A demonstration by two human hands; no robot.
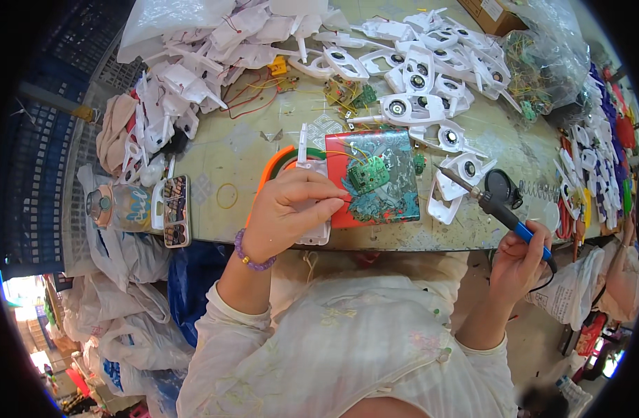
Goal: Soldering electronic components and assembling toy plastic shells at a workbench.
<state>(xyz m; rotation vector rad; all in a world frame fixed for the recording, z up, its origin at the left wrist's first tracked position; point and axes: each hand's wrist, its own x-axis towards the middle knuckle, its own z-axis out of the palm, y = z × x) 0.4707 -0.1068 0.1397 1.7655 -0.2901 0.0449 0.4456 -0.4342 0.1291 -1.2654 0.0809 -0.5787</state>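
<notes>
My right hand (518, 261) grips a soldering iron (504, 212) by its blue and black handle, the metal tip pointing up and left over white plastic housings (453, 184). My left hand (295, 205) is closed in a pinch, fingertips at the left edge of a green circuit board (369, 175); what they hold is too small to make out. Yellow wires run from the board, which lies on a red and teal flat box (406, 202). Beneath my left hand sits a white plastic casing (321, 235), mostly hidden, beside an orange and green ring-shaped roll (272, 166).
White casings (194, 76) with red wires pile up at the back left, and speaker-like housings (417, 76) at the back right. A bag of circuit boards (532, 70) stands beyond. Nearby are a black round stand (502, 188), a metal coil (539, 191), a compartment tray (176, 209) and a jar (114, 207).
</notes>
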